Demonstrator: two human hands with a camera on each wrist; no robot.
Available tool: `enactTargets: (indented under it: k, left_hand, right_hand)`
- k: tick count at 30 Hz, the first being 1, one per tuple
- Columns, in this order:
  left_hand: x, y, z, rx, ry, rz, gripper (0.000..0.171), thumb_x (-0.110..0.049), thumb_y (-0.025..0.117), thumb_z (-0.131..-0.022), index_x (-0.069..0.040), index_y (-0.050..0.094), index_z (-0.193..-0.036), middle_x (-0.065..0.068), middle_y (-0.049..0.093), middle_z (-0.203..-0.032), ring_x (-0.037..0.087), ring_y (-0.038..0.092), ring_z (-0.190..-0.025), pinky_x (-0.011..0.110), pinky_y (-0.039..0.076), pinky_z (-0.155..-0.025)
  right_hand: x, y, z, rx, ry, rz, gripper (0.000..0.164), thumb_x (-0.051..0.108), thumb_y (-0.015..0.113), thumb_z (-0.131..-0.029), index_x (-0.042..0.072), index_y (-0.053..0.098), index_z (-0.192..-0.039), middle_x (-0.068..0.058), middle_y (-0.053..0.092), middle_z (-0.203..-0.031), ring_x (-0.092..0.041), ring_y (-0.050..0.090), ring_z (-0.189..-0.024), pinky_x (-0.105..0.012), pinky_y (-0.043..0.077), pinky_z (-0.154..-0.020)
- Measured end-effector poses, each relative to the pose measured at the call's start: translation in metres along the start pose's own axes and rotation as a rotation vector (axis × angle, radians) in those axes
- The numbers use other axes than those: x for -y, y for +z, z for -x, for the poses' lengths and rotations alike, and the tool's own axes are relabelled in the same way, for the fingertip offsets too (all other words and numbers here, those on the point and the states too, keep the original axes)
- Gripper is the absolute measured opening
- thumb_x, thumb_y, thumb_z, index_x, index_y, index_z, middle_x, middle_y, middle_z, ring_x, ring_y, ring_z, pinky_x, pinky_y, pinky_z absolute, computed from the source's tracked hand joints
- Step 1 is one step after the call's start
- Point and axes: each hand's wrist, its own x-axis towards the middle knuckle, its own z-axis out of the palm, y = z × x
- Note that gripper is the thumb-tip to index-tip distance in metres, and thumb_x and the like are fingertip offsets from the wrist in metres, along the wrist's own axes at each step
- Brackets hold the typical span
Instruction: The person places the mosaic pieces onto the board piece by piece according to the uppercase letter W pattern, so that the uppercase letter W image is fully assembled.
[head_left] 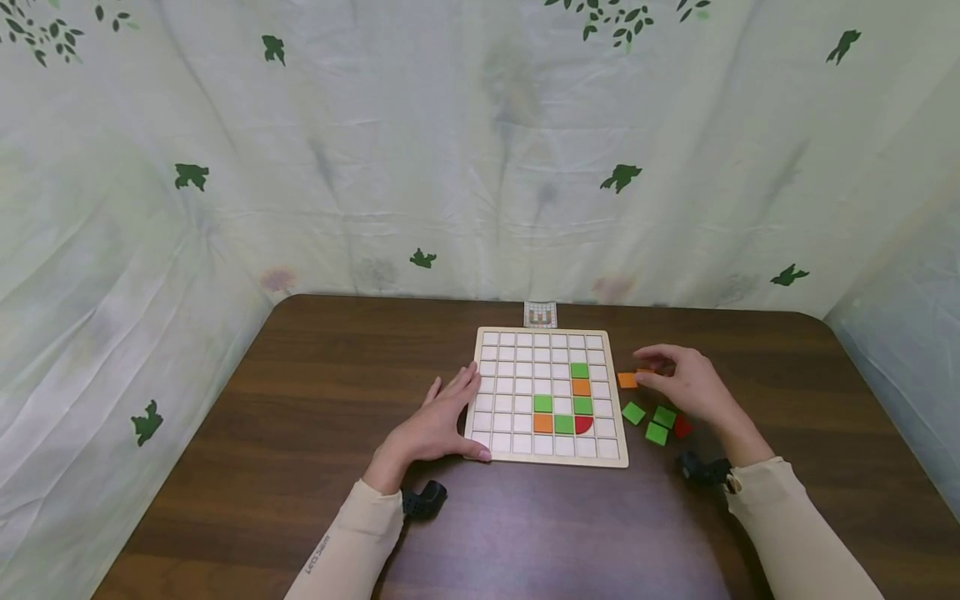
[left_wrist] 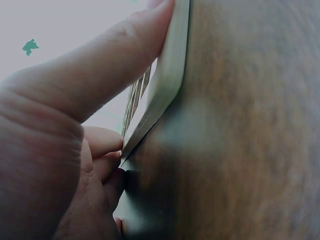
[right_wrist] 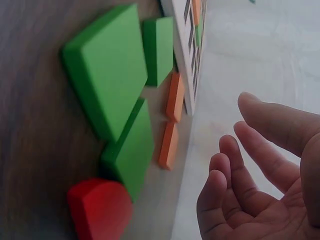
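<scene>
A white grid board [head_left: 504, 422] with a pale wooden frame lies on the table. On its right half sit several green and orange square tiles and a red quarter-round tile [head_left: 583, 425]. My left hand [head_left: 435, 423] rests against the board's left side, thumb [left_wrist: 125, 50] on the frame near the front corner and the other fingers farther back along the edge. To the right of the board, my right hand [head_left: 693, 383] hovers above two loose orange tiles [right_wrist: 168, 145], partly covering one in the head view. Its fingers are bent loosely, thumb apart from them, holding nothing.
Three loose green tiles [head_left: 633, 412] and a red piece [right_wrist: 102, 207] lie right of the board, below the right hand. A small printed card [head_left: 540, 314] lies behind the board at the table's [head_left: 360, 350] back edge. A patterned curtain [head_left: 450, 167] hangs behind.
</scene>
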Motion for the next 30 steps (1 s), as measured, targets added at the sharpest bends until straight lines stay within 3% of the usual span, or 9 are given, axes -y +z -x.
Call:
enactTargets:
  k: [13,30]
  left_hand:
    - [0.002,0.001,-0.001,-0.003,0.012,-0.006,0.122,-0.049,0.088,-0.074,-0.001,0.015,-0.160,0.010,0.004,-0.169,0.024,0.003,-0.155,0.055,-0.003,-0.121]
    - [0.001,0.000,0.000,-0.001,0.014,-0.003,0.122,-0.050,0.087,-0.074,-0.001,0.015,-0.160,0.010,0.003,-0.169,0.024,0.002,-0.155,0.055,-0.003,-0.121]
  right_hand:
    - [-0.023,-0.004,-0.012,0.076,0.066,-0.034,0.050,0.027,0.072,-0.095,-0.001,0.061,-0.135,-0.024,0.061,-0.130,-0.034,0.056,-0.108,-0.050,0.050,-0.093]
    - [-0.026,-0.006,-0.015,0.143,0.076,0.012,0.045,0.007,0.074,-0.090,-0.005,0.062,-0.131,-0.027,0.060,-0.128,-0.040,0.054,-0.109,-0.055,0.048,-0.096]
